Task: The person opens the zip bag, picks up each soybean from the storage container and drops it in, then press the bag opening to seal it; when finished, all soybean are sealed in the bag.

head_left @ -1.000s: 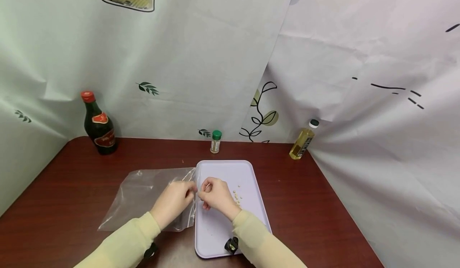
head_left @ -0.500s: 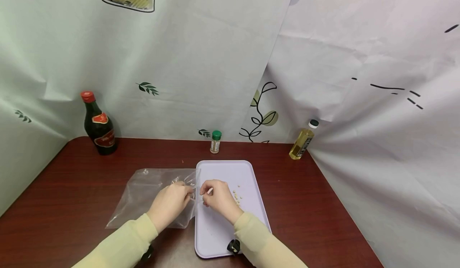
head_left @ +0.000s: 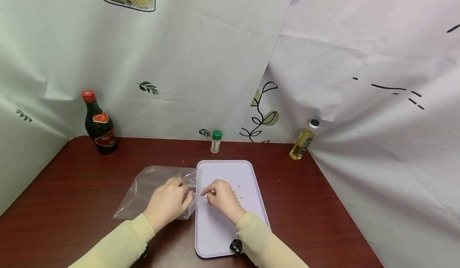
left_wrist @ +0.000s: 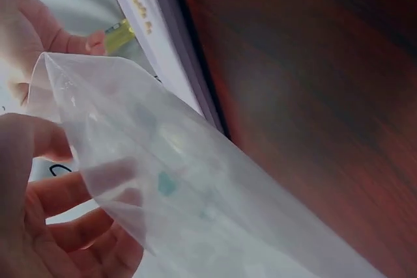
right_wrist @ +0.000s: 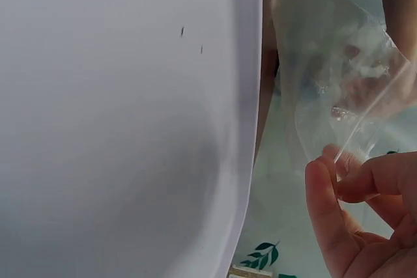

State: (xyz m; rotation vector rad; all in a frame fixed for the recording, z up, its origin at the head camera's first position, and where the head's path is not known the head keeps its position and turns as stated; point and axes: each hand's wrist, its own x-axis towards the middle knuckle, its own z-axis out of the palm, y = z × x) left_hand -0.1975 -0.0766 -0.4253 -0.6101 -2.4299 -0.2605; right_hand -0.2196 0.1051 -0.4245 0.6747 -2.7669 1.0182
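A clear plastic bag (head_left: pixel 143 190) lies on the table, its mouth end lapping the left edge of a lilac tray (head_left: pixel 217 230). My left hand (head_left: pixel 169 202) is at the bag's mouth. In the left wrist view, the fingers (left_wrist: pixel 71 232) spread past the bag's edge, their tips showing through the film. Over the tray's left side, my right hand (head_left: pixel 223 198) pinches the bag's rim between thumb and fingertips, as the right wrist view shows at the fingers (right_wrist: pixel 326 200). Several small pale-yellow grains (head_left: pixel 236 196) lie on the tray, partly hidden by the right hand.
A dark bottle with a red cap (head_left: pixel 104 134) stands at the back left. Behind the tray is a small green-capped jar (head_left: pixel 215 143). A bottle of yellow liquid (head_left: pixel 302 142) stands at the back right. Printed cloth (head_left: pixel 215 60) hangs behind the table.
My left hand has moved slightly left, its fingers spreading at the bag's mouth. The bag's far end has drawn up and to the right. My right hand has shifted slightly right.
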